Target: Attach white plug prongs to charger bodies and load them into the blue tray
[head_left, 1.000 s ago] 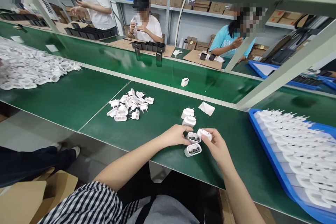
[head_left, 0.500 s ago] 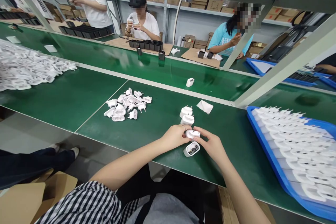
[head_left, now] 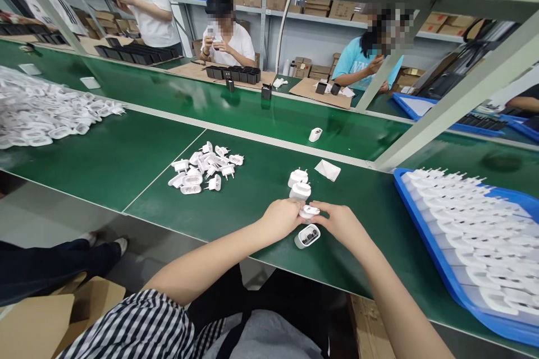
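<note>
My left hand (head_left: 281,217) and my right hand (head_left: 340,223) meet over the green bench (head_left: 236,196), both closed on one white charger (head_left: 309,211) pressed between their fingertips. Just below them lies an open white charger shell (head_left: 307,235) with its dark circuit board showing. Two more white plug units (head_left: 299,184) stand right behind my hands. A small heap of white plug caps (head_left: 204,168) lies further left.
A blue tray (head_left: 429,238) packed with white chargers fills the right side. A large pile of white parts (head_left: 46,109) sits at far left. One white charger (head_left: 315,134) rides the conveyor belt. A white paper scrap (head_left: 328,169) lies nearby. People work across the belt.
My right hand brought the plug cap onto the shell held by my left hand; the two parts are now pressed together. The charger on the conveyor belt moved right.
</note>
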`<move>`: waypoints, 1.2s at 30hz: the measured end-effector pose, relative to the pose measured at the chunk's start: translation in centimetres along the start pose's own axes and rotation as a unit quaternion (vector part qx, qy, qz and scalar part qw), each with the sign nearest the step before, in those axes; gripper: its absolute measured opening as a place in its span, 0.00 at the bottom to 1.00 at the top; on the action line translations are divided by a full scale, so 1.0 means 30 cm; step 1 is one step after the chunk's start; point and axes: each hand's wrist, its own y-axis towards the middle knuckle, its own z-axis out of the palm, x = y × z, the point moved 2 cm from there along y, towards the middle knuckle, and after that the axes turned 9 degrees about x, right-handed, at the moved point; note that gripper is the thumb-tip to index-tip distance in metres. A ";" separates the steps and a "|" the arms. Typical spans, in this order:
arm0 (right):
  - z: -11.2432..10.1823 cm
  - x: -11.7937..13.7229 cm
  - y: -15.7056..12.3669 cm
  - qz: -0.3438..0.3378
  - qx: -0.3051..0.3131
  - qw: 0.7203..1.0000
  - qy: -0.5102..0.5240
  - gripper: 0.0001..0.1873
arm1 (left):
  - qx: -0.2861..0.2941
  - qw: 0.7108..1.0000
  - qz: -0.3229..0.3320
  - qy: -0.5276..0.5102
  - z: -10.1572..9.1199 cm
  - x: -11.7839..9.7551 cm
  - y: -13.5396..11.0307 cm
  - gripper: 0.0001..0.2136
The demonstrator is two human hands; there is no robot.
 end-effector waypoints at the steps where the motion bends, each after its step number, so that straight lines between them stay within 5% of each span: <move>1: -0.009 0.009 0.008 -0.001 0.011 1.000 -0.029 0.10 | 0.025 0.999 -0.013 0.024 -0.012 -0.011 0.007 0.10; 5: -0.036 0.041 0.035 -0.002 0.072 0.992 -0.106 0.09 | 0.122 0.990 -0.049 0.060 -0.057 -0.044 0.047 0.07; 16: -0.043 0.038 0.043 0.000 0.140 0.989 -0.055 0.08 | 0.208 0.977 -0.020 0.044 -0.063 -0.036 0.078 0.05; 20: -0.044 0.016 0.043 -0.019 0.141 0.990 0.008 0.10 | 0.142 0.989 -0.019 0.041 -0.045 -0.022 0.055 0.08; 24: -0.110 -0.106 0.092 -0.006 0.162 0.980 0.118 0.25 | 0.065 0.997 -0.029 -0.004 -0.020 0.022 0.019 0.12; 27: -0.216 -0.231 0.209 0.121 0.022 0.992 0.012 0.26 | 0.021 0.994 -0.080 -0.070 -0.002 0.055 0.007 0.16; 29: -0.270 -0.288 0.310 0.182 -0.044 0.979 -0.083 0.27 | -0.026 0.987 -0.117 -0.108 0.012 0.071 0.013 0.27; 32: -0.301 -0.332 0.454 0.201 -0.064 0.966 -0.147 0.31 | -0.067 0.979 -0.136 -0.136 0.034 0.090 0.047 0.43; 36: -0.315 -0.365 0.562 0.176 -0.032 0.963 -0.203 0.29 | -0.041 0.980 -0.122 -0.150 0.046 0.118 0.105 0.47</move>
